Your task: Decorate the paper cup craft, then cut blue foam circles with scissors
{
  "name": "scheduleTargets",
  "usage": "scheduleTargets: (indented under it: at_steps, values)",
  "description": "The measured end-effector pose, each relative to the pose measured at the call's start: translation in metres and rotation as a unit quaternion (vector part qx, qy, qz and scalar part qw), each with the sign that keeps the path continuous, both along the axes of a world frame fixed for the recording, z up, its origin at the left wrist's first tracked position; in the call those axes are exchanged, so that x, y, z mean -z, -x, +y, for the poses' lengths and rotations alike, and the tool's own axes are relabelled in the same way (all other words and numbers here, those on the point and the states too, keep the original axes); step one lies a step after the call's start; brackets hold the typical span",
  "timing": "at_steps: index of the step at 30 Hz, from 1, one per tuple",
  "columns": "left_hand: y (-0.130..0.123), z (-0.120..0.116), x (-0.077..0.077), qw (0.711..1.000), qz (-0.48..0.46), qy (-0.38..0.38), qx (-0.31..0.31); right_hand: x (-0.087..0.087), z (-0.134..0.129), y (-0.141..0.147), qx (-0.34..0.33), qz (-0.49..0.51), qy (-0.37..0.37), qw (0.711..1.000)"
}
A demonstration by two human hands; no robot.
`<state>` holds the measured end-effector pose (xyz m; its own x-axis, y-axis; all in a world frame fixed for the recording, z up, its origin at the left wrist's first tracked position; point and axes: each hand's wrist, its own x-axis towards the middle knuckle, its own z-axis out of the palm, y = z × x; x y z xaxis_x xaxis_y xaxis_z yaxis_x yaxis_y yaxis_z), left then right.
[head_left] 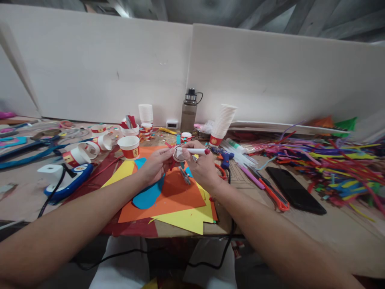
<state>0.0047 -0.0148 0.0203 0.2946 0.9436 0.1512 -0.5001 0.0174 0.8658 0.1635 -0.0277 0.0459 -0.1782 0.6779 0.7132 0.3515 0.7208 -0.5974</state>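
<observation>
Between the fingers of my left hand (158, 162) is a small round white paper cup piece (179, 155) with coloured strips sticking out around it. My right hand (203, 166) grips a white marker (197, 151) with a red end, held almost level across the piece. My right fingertips hide the marker's other end. Below both hands lie orange paper (180, 196), yellow paper (186, 220) and a blue cut-out shape (147, 197). A small metal tool (184, 175), partly hidden, shows under the round piece.
A paper cup (128, 147) and a blue power strip (70, 182) stand left. Behind are a bottle (189, 112) and stacked cups (222, 122). To the right lie a blue glue gun (226, 159), an orange utility knife (275, 194), a phone (294, 188) and coloured pipe cleaners (345, 156).
</observation>
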Motion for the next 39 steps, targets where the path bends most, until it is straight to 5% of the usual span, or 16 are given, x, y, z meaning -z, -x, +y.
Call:
scheduleTargets:
  at_steps: [39]
  values:
    - [-0.0018, -0.0033, -0.0055, 1.000, -0.025, 0.006, -0.003, -0.0050, -0.0006, -0.0027, 0.029, -0.017, -0.015, 0.999]
